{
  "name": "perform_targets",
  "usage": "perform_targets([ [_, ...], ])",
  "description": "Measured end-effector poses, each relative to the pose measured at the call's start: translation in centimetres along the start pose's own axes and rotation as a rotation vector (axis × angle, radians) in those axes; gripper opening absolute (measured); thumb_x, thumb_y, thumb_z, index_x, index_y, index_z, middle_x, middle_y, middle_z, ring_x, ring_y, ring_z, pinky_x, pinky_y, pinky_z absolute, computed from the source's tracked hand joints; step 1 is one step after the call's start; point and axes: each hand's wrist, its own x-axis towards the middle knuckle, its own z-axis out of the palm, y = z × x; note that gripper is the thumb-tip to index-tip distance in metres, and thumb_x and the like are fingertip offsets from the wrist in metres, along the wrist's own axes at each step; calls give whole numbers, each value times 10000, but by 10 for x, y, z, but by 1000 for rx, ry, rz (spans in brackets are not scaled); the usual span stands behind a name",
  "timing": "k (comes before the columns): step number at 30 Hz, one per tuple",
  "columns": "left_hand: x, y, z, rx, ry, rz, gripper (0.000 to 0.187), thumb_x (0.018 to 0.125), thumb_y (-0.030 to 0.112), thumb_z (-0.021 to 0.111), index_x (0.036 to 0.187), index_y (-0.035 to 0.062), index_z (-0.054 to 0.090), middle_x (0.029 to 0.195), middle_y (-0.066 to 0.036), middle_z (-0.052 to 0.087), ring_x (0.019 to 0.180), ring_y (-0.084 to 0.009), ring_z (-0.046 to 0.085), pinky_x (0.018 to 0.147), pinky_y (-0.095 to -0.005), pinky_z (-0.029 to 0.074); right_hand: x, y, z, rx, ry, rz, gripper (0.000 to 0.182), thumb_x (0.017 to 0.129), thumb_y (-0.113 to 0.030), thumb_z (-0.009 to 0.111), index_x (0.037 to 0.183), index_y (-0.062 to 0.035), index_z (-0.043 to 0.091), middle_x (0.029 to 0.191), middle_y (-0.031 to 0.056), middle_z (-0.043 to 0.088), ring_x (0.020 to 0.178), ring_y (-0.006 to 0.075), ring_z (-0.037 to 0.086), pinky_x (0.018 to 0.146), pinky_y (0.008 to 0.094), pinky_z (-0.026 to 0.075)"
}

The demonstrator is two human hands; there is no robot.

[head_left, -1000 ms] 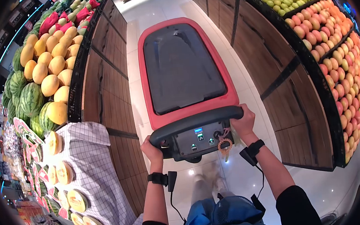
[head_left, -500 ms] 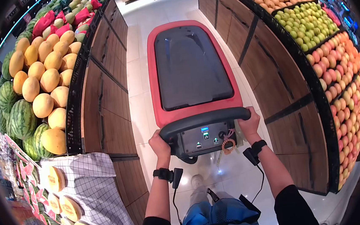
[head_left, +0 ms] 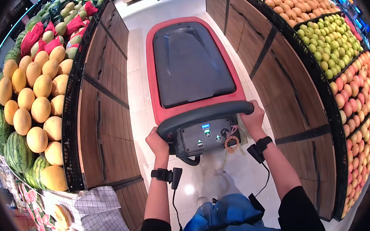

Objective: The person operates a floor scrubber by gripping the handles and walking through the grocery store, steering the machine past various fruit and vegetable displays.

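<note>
A red floor machine (head_left: 152,74) with a dark grey lid (head_left: 192,67) stands in front of me. Its curved black handlebar (head_left: 204,112) runs across above a control panel (head_left: 206,135) with a small blue display and lit buttons. My left hand (head_left: 157,143) is closed around the left end of the bar, and my right hand (head_left: 253,118) around the right end. A coiled orange ring (head_left: 232,143) hangs from a pink cord at the panel's right side. Both wrists carry black straps with cabled devices.
Wood-panelled stands line both sides of the aisle (head_left: 137,89). Yellow melons (head_left: 41,109) and watermelons (head_left: 18,152) lie on the left. Green fruit (head_left: 329,43) and reddish fruit (head_left: 355,97) fill the right stand. A checked cloth (head_left: 97,213) hangs at lower left.
The stands and fruit on both sides have shifted down and nearer in view. The machine appears slightly further left, with both my hands still on its bar.
</note>
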Motion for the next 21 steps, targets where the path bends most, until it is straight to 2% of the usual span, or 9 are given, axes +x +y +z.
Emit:
perform_targets([
  [2,22,11,13,99,13,79,193,716,98,463,697,-49,586,593,-200,550,548,-310,578,503,-334,429,22,9,16,4,-13,-4,280,536,-125,711,747,-83,532,616,131,567,593,330,574,553,377,471],
  [3,33,8,24,40,11,47,140,687,62,495,685,-54,575,595,-196,549,531,-292,571,497,-332,423,36,12,24,5,-25,-8,273,539,-128,707,742,-82,531,612,132,563,587,330,571,544,378,469],
  [7,83,22,57,82,43,80,122,678,53,508,674,-50,574,583,-183,551,523,-269,572,490,-328,422,91,26,58,17,-51,-43,263,542,-137,700,734,-79,529,605,136,556,578,329,567,527,377,465],
  [10,114,25,79,-26,58,-42,122,681,54,509,671,-46,579,559,-161,556,508,-247,571,476,-317,419,127,34,88,55,-32,-64,263,540,-140,699,730,-76,528,604,136,556,575,328,565,526,376,464],
  [12,141,21,93,63,111,66,138,694,59,496,666,-37,591,538,-128,567,495,-216,571,466,-304,421,148,36,104,68,-63,-34,262,543,-147,697,727,-74,525,604,137,555,572,329,563,527,376,463],
  [13,153,20,98,4,21,-39,215,750,78,429,755,-53,600,563,-98,570,537,-131,549,495,-272,410,159,39,114,67,-68,-36,263,545,-153,698,726,-73,524,605,137,556,571,329,563,528,377,463],
  [17,207,12,127,-209,53,-154,285,775,147,403,654,-32,588,528,-101,574,475,-184,564,468,-280,429,206,44,155,63,-69,-49,271,547,-169,701,727,-74,523,607,138,558,572,329,563,531,380,462],
  [19,234,9,139,-85,60,-42,357,808,180,348,648,-32,586,522,-103,571,468,-181,563,466,-276,428,228,44,174,56,-65,-47,275,546,-172,704,728,-74,523,606,138,558,572,329,563,532,382,462],
  [21,261,14,149,-59,73,-25,358,810,180,347,651,-32,587,523,-102,571,470,-178,564,465,-275,428,247,46,197,48,-60,-42,280,545,-175,707,729,-74,523,605,138,558,572,329,563,534,385,462],
])
